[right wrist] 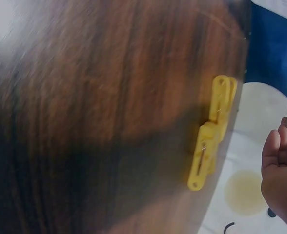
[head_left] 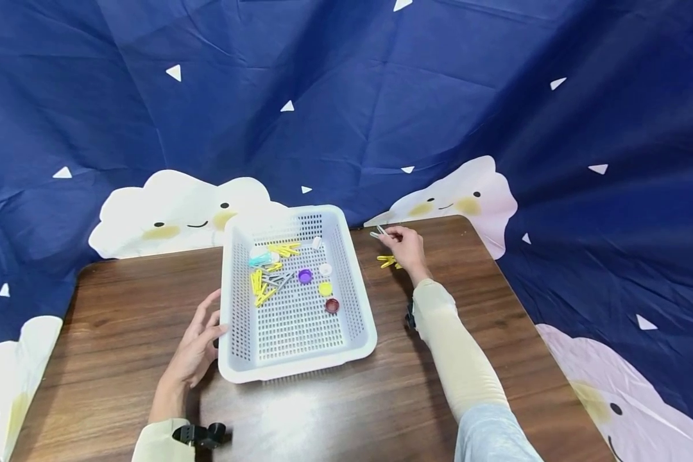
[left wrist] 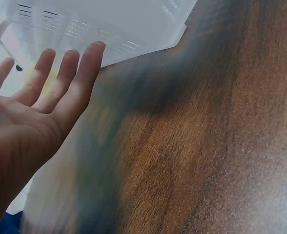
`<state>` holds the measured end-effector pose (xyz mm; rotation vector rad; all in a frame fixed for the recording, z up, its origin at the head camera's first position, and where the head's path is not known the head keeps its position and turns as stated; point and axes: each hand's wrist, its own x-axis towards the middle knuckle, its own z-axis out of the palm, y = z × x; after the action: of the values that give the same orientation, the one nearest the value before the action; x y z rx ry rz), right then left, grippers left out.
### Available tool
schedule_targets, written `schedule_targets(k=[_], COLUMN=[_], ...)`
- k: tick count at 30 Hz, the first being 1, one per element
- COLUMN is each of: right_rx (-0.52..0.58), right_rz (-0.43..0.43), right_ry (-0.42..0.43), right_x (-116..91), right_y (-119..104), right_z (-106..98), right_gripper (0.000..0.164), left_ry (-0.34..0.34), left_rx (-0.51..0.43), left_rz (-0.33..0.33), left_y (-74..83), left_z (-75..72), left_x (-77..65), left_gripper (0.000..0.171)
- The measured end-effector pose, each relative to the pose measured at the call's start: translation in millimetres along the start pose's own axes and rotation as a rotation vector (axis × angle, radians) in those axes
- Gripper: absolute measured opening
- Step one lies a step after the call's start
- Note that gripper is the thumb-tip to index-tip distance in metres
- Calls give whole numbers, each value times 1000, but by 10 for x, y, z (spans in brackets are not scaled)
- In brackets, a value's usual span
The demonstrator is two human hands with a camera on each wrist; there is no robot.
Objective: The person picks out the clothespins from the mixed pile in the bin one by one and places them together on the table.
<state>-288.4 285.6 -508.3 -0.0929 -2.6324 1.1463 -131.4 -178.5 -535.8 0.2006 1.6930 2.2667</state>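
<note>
My right hand [head_left: 405, 247] pinches a pale clothespin [head_left: 376, 232] between thumb and fingertips, above the far right part of the table. Beneath it lie yellow clothespins [head_left: 388, 261]; the right wrist view shows two of these yellow clothespins [right wrist: 212, 131] end to end near the table edge. My left hand [head_left: 193, 346] rests its fingers against the left side of a white perforated basket [head_left: 297, 371]. Its fingers [left wrist: 80, 80] are spread and nearly straight in the left wrist view. Inside the basket are yellow clothespins [head_left: 256, 282], grey clothespins [head_left: 277, 280] and light blue clothespins [head_left: 260, 260].
Bottle caps lie on the basket floor: a purple cap [head_left: 305, 276], a yellow cap [head_left: 325, 289], a dark red cap [head_left: 332, 305] and white ones. Behind the brown wooden table [head_left: 133, 308] hangs a blue cloth [head_left: 335, 77] with clouds and white triangles.
</note>
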Motion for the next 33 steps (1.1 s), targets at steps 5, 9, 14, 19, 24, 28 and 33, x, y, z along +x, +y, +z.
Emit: schedule_targets(k=[5, 9, 14, 19, 24, 28, 33], right_rx=[-19, -28, -46, -80, -112, -127, -119], right_rz=[28, 56, 96, 128, 139, 125, 115], right_ry=[7, 18, 11, -11, -26, -22, -5], right_x=[-29, -44, -68, -98, -116, -119, -113], right_y=[116, 186, 247, 297, 343, 361, 379], right_z=[-29, -28, -15, 2, 24, 50, 75], right_gripper=[27, 26, 25, 24, 25, 24, 23], left_ry=[2, 1, 15, 20, 13, 16, 18], left_rx=[4, 8, 9, 6, 0, -5, -3], left_rz=[0, 1, -11, -20, -17, -16, -15], left_y=[-4, 4, 11, 6, -6, -10, -4], left_z=[10, 12, 13, 16, 15, 12, 10], left_x=[3, 12, 10, 3, 3, 5, 5], left_gripper=[70, 70, 70, 70, 70, 70, 70])
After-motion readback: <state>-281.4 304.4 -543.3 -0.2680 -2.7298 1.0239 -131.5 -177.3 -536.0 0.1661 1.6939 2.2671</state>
